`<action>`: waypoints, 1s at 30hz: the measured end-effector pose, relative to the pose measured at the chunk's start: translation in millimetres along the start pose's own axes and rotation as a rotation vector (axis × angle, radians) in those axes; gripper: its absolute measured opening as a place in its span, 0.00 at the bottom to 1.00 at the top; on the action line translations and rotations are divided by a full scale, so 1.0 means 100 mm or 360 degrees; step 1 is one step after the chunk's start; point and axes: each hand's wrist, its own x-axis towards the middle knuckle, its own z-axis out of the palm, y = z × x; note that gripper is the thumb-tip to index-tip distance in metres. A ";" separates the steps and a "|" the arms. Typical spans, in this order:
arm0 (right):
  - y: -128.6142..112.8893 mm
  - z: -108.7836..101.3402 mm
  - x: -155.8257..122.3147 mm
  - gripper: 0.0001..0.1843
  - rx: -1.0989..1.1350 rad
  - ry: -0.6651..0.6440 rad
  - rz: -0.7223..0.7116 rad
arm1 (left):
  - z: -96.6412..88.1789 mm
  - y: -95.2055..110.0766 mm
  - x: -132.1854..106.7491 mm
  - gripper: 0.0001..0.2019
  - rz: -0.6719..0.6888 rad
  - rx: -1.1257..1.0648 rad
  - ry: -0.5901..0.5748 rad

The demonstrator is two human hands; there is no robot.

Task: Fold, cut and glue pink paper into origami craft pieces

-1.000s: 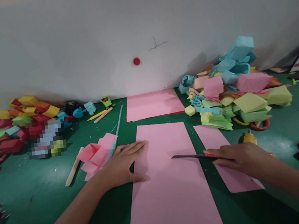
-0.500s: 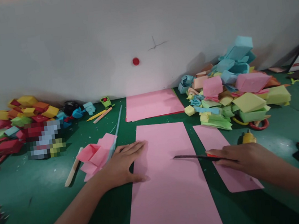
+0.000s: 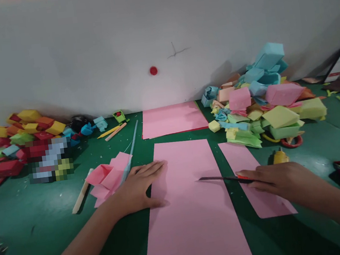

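Note:
A large pink sheet of paper [image 3: 195, 211] lies on the green mat [image 3: 122, 241] in front of me. My left hand [image 3: 140, 185] rests flat on the sheet's left edge, fingers stretched out. My right hand [image 3: 277, 180] is closed around the red handle of a pair of scissors [image 3: 222, 178], whose dark blades point left and lie over the sheet's right part. A narrower pink strip [image 3: 250, 175] lies under my right hand, to the right of the sheet.
Folded pink paper [image 3: 108, 178] and a wooden stick [image 3: 81, 196] lie left of my left hand. Another pink sheet [image 3: 173, 118] sits by the wall. Piles of folded coloured paper stand at right [image 3: 265, 99] and left [image 3: 30, 128]. A yellow glue bottle [image 3: 280, 156] is nearby.

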 end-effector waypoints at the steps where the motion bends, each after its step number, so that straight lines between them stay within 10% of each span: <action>1: 0.00 0.00 0.00 0.23 -0.0005 -0.0002 -0.0003 | 0.00 0.00 0.00 0.52 0.0001 0.0000 0.0000; 30: 0.11 -0.12 -0.12 0.23 -0.0107 -0.0148 0.0101 | 0.03 -0.04 0.03 0.52 0.0018 0.0043 0.0010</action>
